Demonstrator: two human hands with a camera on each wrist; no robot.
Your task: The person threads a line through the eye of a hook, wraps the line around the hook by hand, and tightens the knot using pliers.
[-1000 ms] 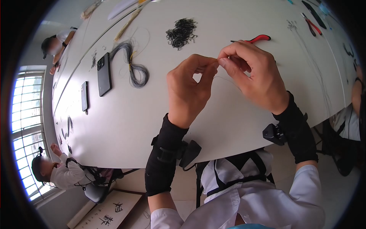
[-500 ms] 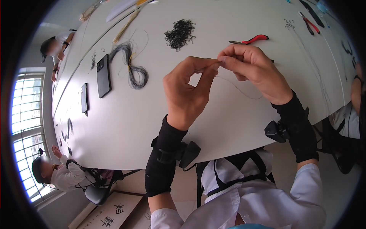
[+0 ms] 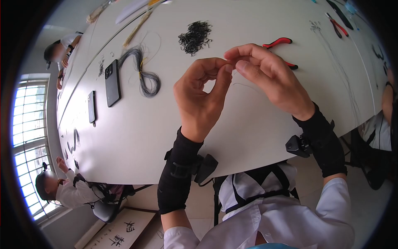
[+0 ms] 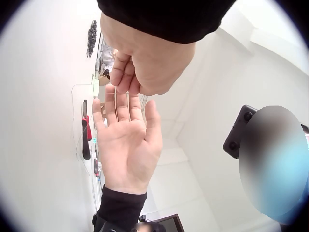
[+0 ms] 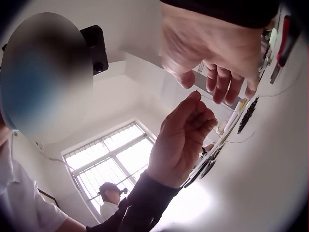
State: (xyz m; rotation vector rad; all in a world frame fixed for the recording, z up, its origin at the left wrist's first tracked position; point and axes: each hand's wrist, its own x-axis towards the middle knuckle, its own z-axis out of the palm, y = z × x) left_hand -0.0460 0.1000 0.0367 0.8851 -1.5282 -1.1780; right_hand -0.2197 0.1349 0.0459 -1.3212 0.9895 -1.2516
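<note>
Fine line (image 3: 244, 84), held up above the bench (image 3: 145, 137) in front of a person. Left grip (image 3: 200, 99): thumb and forefinger pinch the line at their very tips, presumably because so slender a thing allows no fuller hold and its end needs to be seen. Right grip (image 3: 273, 81): fingers straightened and parted from the thumb, just beside the left fingertips on their three o'clock side, perhaps for close two-handed work; whether they touch the line cannot be told. About the fingertips, head view: a heap of small dark hook-shaped pieces (image 3: 195, 37) at ten o'clock and red-handled pliers (image 3: 282, 40) at two, partly hidden by the right grip, both likely laid for easy reach. At nine o'clock, a grey hank (image 3: 142, 74), its yellow tie probably preventing tangles, with a dark phone (image 3: 112, 85) beyond. The line appears thread-thin and greyish, bowing in a loose curve at four o'clock from the fingertips. In the right wrist view, a tiny dark point shows at the left fingertips, too small to identify.
</note>
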